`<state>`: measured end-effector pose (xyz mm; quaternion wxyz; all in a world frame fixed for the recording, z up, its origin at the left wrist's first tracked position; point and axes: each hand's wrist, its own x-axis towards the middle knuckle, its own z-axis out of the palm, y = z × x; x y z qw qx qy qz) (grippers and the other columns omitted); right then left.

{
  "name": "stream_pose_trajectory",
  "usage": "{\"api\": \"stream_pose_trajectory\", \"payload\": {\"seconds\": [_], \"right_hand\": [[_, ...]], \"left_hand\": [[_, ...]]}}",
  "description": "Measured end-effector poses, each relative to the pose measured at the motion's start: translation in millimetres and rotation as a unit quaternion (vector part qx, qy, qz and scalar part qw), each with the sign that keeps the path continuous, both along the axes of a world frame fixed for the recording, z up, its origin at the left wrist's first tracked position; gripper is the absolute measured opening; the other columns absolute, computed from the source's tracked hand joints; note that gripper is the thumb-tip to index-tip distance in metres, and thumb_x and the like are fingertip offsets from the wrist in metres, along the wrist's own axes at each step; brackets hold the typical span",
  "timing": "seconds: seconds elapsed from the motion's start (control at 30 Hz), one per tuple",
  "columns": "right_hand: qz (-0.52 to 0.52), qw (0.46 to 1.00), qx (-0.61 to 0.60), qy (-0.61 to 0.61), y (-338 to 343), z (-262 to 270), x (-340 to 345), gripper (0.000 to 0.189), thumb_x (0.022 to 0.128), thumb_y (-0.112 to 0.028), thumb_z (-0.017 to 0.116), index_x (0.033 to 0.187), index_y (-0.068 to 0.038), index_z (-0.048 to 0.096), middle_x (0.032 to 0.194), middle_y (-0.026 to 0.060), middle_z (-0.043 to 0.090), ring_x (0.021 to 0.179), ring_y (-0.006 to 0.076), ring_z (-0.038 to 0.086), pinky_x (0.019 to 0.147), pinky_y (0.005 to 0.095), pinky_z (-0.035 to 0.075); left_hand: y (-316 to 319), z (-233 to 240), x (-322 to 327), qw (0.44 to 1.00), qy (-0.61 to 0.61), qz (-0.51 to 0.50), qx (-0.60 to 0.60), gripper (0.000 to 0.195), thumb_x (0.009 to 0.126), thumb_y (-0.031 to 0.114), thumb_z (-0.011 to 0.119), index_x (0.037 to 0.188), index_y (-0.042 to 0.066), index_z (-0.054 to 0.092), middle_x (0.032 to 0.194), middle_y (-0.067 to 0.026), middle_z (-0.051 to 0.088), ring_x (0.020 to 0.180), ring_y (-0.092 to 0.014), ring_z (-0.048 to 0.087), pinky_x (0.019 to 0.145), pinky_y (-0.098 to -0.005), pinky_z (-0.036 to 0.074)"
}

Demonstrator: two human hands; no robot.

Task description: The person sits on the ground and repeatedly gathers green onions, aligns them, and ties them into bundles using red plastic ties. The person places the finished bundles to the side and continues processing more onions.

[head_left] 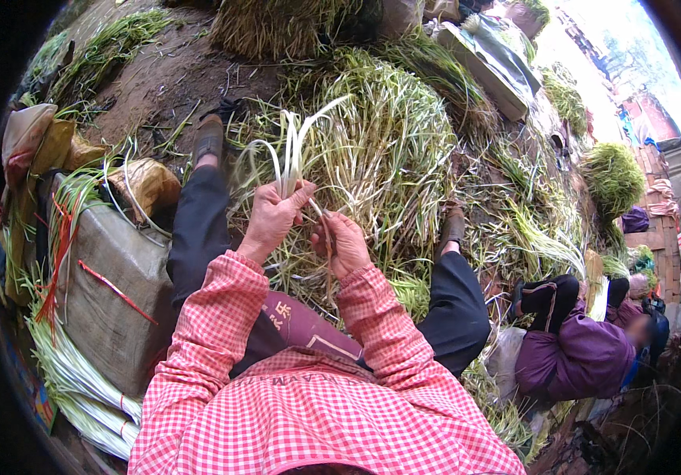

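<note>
My left hand (274, 212) is closed around several pale, white-green stalks (294, 155), probably garlic or a similar plant, whose ends fan out beyond the fingers. My right hand (345, 242) pinches the lower end of a stalk just beside the left hand. A thin brownish strip of outer leaf (327, 261) hangs down from the right fingertips. Under and beyond both hands lies a large heap of long green and yellowed stalks (391, 133), spread between my feet.
At left stands a box under grey sheeting (118, 285) with red plastic ties (62, 255) on it. Pale stalk bundles (82, 398) lie beside it. A co-worker in purple (578, 359) sits at right. A covered board or box (489, 65) lies beyond the heap.
</note>
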<state>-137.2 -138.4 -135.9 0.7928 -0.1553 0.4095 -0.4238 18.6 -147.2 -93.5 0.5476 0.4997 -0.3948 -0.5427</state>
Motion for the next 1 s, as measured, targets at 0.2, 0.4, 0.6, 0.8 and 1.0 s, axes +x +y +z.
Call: {"api": "stream_pose_trajectory", "payload": {"seconds": [0.2, 0.4, 0.6, 0.8, 1.0], "right_hand": [[0.097, 0.986, -0.123, 0.051, 8, 13, 3, 0.016, 0.09, -0.019, 0.059, 0.095, -0.003, 0.059, 0.072, 0.0047, 0.063, 0.06, 0.0148, 0.061, 0.058, 0.0284, 0.054], [0.04, 0.995, -0.019, -0.091, 6, 23, 5, 0.012, 0.091, -0.016, 0.057, 0.095, -0.004, 0.058, 0.076, 0.005, 0.062, 0.063, 0.0139, 0.061, 0.06, 0.0302, 0.055], [-0.015, 0.998, -0.04, 0.038, 7, 25, 10, 0.011, 0.091, -0.016, 0.057, 0.09, -0.005, 0.058, 0.073, 0.0026, 0.06, 0.056, 0.0118, 0.058, 0.052, 0.028, 0.054], [-0.086, 0.976, -0.135, 0.148, 0, -9, 7, 0.013, 0.089, -0.017, 0.061, 0.082, -0.006, 0.059, 0.067, -0.0004, 0.057, 0.054, 0.0096, 0.055, 0.052, 0.0257, 0.052], [-0.067, 0.936, -0.194, 0.286, -1, -23, 8, 0.013, 0.087, -0.014, 0.06, 0.078, -0.004, 0.06, 0.064, 0.0013, 0.059, 0.053, 0.0089, 0.055, 0.05, 0.0236, 0.047]], "left_hand": [[-1, 3, -1, 0.99, 0.105, -0.041, 0.087, 0.019, 0.086, 0.023, 0.066, 0.085, 0.004, 0.066, 0.067, 0.0016, 0.061, 0.047, -0.003, 0.049, 0.041, -0.0177, 0.038], [-2, 3, 10, 0.978, 0.17, -0.055, 0.106, 0.016, 0.087, 0.023, 0.066, 0.09, 0.007, 0.067, 0.065, 0.002, 0.061, 0.044, -0.001, 0.047, 0.039, -0.0146, 0.033], [-2, 5, 4, 0.993, 0.102, -0.041, 0.051, 0.021, 0.087, 0.025, 0.066, 0.093, 0.005, 0.067, 0.069, 0.0005, 0.063, 0.047, -0.002, 0.05, 0.04, -0.0148, 0.035], [-2, -19, -3, 1.0, -0.024, -0.019, -0.004, 0.018, 0.087, 0.02, 0.065, 0.089, 0.002, 0.066, 0.067, 0.0008, 0.061, 0.049, -0.003, 0.051, 0.041, -0.0171, 0.038], [-1, -13, -5, 0.997, 0.054, 0.046, 0.027, 0.015, 0.085, 0.015, 0.066, 0.087, 0.0, 0.065, 0.068, -0.0017, 0.062, 0.049, -0.004, 0.052, 0.041, -0.0173, 0.041]]}}
